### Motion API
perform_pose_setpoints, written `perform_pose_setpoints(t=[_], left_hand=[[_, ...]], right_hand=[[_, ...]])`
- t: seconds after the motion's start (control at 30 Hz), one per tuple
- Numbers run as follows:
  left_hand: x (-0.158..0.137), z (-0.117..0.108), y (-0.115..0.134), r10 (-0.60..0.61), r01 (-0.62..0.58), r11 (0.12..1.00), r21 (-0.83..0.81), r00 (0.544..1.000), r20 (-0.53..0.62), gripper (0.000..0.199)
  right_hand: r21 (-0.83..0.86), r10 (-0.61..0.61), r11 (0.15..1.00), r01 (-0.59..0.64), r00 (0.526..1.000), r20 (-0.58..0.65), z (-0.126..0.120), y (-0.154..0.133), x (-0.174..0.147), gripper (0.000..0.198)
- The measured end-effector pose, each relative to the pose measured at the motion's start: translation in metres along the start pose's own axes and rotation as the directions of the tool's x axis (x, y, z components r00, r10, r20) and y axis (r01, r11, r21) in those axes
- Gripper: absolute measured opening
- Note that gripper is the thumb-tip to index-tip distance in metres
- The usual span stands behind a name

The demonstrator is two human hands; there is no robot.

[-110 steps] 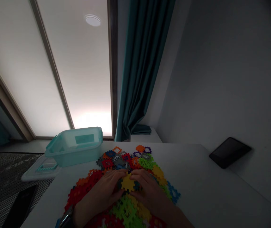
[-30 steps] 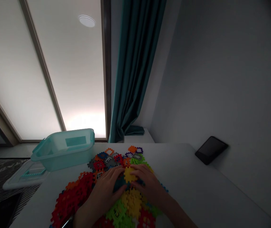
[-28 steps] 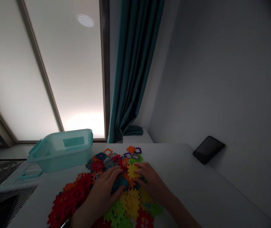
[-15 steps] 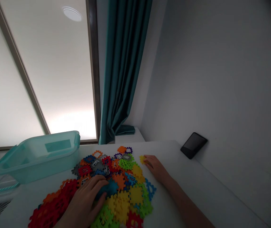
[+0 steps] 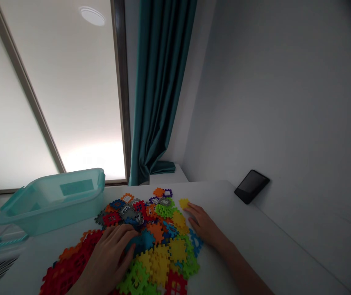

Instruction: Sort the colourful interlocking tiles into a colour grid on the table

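A pile of interlocking plastic building tiles (image 5: pixel 155 233) in red, orange, yellow, green, blue and grey is spread over the white table. My left hand (image 5: pixel 114 250) lies on the near left part of it, thumb apart from the fingers, beside a dark blue tile (image 5: pixel 144 239). Beyond the pile's right edge, my right hand (image 5: pixel 202 223) reaches forward with its fingers stretched out. Its fingertips touch the near edge of a single yellow tile (image 5: pixel 184 203), which lies flat on the table.
A translucent teal plastic bin (image 5: pixel 55 200) stands on the left of the table (image 5: pixel 224 262). Against the wall at the right leans a dark tablet-like device (image 5: pixel 252 186). A green curtain (image 5: pixel 159 94) hangs behind the table, next to frosted panels (image 5: pixel 71 102).
My right hand has loosened from the yellow tile and drawn back slightly towards me, its fingers now straighter. My left hand stays on the pile, nearly unmoved.
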State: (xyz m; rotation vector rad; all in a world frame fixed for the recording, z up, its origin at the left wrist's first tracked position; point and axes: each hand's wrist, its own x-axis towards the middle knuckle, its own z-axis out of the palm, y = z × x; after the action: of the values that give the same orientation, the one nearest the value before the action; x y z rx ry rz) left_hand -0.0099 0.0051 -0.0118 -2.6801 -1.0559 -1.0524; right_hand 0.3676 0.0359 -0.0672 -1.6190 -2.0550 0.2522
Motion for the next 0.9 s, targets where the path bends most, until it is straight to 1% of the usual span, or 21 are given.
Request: perform_pose_setpoints(t=[0.17,0.27,0.37,0.47,0.57,0.63,0.73,0.9], left_hand=[[0.000,-0.001,0.002,0.005,-0.005,1.000,0.001,1.000,0.017,0.023],[0.001,-0.001,0.003,0.000,0.000,1.000,-0.004,1.000,0.025,0.023],[0.001,-0.001,0.003,0.002,-0.001,1.000,-0.017,1.000,0.028,0.023],[0.001,-0.002,0.003,-0.001,0.001,1.000,-0.018,0.999,0.034,0.022],[0.002,-0.003,0.004,-0.006,0.007,1.000,-0.016,0.999,0.042,0.023],[0.004,-0.005,0.004,-0.011,0.011,1.000,-0.011,0.999,0.052,0.023],[0.007,-0.009,0.004,-0.021,0.021,1.000,0.005,0.995,0.093,0.023],[0.008,-0.013,0.002,-0.040,0.037,0.999,0.020,0.988,0.146,0.023]], right_hand=[[0.011,0.003,1.000,-0.003,1.000,0.027,-0.004,0.002,0.005,0.042],[0.013,0.005,1.000,-0.006,1.000,0.016,-0.005,-0.003,0.005,0.045],[0.030,-0.020,0.999,0.020,1.000,0.023,-0.002,-0.022,0.003,0.049],[0.098,-0.072,0.993,0.060,0.989,0.129,0.003,-0.047,-0.001,0.055],[0.100,-0.049,0.995,0.028,0.974,0.219,0.006,-0.068,-0.003,0.061],[0.089,-0.026,0.996,0.004,0.968,0.248,0.008,-0.077,-0.003,0.063],[0.089,-0.021,0.996,-0.002,0.967,0.255,0.012,-0.085,-0.001,0.064],[0.142,-0.043,0.990,0.012,0.975,0.220,0.017,-0.088,0.002,0.061]])
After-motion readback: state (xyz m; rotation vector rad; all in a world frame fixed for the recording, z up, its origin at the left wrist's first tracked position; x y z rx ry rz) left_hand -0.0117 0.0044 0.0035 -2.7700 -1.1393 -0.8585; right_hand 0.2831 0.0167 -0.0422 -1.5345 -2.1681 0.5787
